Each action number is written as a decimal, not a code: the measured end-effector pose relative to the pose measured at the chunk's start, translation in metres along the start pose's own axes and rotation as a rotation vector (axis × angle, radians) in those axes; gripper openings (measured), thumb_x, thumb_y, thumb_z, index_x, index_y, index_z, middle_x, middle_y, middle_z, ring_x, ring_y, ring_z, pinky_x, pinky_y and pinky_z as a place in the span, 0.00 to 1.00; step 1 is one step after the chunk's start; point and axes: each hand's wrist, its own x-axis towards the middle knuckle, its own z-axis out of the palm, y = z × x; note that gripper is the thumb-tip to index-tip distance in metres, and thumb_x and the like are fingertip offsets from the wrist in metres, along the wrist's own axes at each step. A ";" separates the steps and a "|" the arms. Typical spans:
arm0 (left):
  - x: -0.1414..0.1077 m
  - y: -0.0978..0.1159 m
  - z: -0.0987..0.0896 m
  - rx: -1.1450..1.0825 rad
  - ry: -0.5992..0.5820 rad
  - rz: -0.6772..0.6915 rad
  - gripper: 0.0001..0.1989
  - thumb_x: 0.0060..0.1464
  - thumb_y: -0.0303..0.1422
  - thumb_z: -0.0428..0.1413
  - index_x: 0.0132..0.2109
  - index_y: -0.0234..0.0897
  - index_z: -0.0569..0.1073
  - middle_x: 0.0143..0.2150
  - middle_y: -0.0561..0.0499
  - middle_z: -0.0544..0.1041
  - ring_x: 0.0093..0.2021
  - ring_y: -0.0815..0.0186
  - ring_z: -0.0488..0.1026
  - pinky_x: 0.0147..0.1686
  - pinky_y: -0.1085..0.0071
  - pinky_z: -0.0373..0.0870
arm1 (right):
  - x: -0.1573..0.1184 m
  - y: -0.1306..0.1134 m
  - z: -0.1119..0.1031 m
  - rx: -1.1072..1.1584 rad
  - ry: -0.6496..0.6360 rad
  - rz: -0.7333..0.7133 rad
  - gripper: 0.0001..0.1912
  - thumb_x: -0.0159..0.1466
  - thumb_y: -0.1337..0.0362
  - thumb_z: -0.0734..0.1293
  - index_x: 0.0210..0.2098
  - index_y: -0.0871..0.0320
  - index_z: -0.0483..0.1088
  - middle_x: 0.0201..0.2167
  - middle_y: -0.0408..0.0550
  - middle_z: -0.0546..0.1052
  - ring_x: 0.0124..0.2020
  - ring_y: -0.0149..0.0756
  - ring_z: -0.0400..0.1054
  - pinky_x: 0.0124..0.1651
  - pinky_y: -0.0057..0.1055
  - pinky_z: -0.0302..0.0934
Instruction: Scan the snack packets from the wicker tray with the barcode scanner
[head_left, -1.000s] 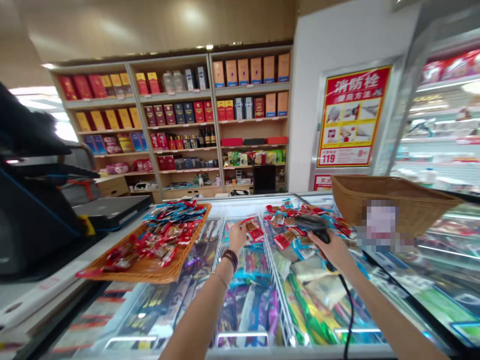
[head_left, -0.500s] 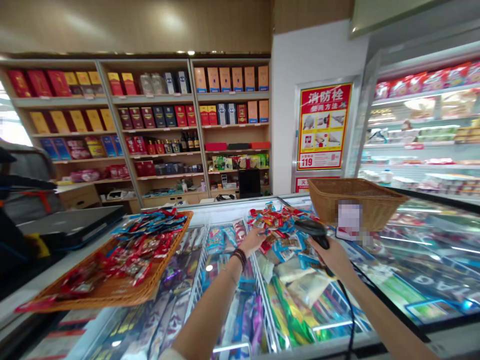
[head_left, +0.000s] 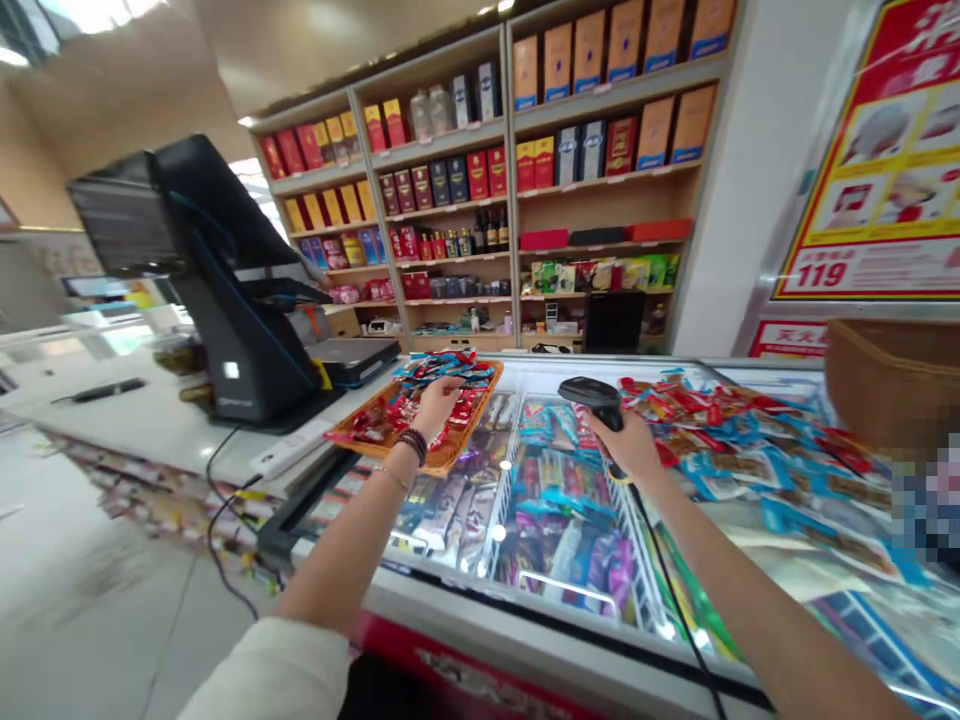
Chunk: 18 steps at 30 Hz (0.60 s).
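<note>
My left hand [head_left: 439, 405] is over a wicker tray [head_left: 442, 465], its fingers on the red and blue snack packets [head_left: 397, 410] heaped there. I cannot tell whether it grips a packet. My right hand [head_left: 626, 447] is shut around the handle of a black handheld barcode scanner [head_left: 592, 393], whose black cable [head_left: 667, 570] runs down across the glass freezer lid [head_left: 555, 560]. A wide spread of similar packets [head_left: 750, 450] lies on the lid to the right of the scanner.
A black checkout terminal [head_left: 225, 300] stands on a white counter [head_left: 150, 430] left of the tray. Wooden shelves [head_left: 480, 200] of boxes and bottles fill the back wall. A wicker basket [head_left: 892, 385] sits at the far right, beneath a red-and-yellow fire hydrant poster [head_left: 877, 180].
My left hand has moved left, from the packet pile on the freezer lid to the wicker tray. My view has swung left and tilted. The right hand still holds the scanner.
</note>
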 end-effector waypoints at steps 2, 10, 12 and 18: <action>-0.001 -0.016 -0.034 0.213 0.049 -0.004 0.14 0.50 0.25 0.58 0.46 0.32 0.78 0.46 0.40 0.81 0.46 0.59 0.77 0.50 0.65 0.71 | -0.003 -0.007 0.024 0.057 -0.037 0.003 0.21 0.57 0.42 0.66 0.25 0.54 0.65 0.11 0.40 0.67 0.14 0.35 0.63 0.22 0.31 0.58; -0.021 -0.061 -0.067 0.762 -0.182 -0.259 0.32 0.43 0.38 0.68 0.55 0.34 0.69 0.54 0.35 0.77 0.54 0.51 0.75 0.52 0.65 0.69 | -0.019 -0.007 0.070 -0.068 -0.103 -0.022 0.21 0.57 0.43 0.66 0.31 0.56 0.71 0.13 0.43 0.70 0.17 0.39 0.67 0.23 0.31 0.56; -0.021 -0.062 -0.063 0.779 -0.236 -0.297 0.33 0.43 0.42 0.68 0.54 0.35 0.70 0.53 0.36 0.78 0.54 0.51 0.75 0.50 0.66 0.69 | -0.019 -0.006 0.071 -0.097 -0.104 -0.030 0.22 0.57 0.43 0.65 0.33 0.56 0.72 0.13 0.43 0.70 0.18 0.40 0.68 0.24 0.31 0.56; -0.018 -0.062 -0.061 0.814 -0.237 -0.384 0.31 0.40 0.47 0.69 0.49 0.35 0.73 0.53 0.33 0.77 0.55 0.45 0.74 0.52 0.59 0.68 | -0.022 -0.010 0.070 -0.209 -0.111 -0.061 0.21 0.58 0.45 0.65 0.32 0.57 0.73 0.15 0.45 0.71 0.21 0.42 0.68 0.27 0.32 0.55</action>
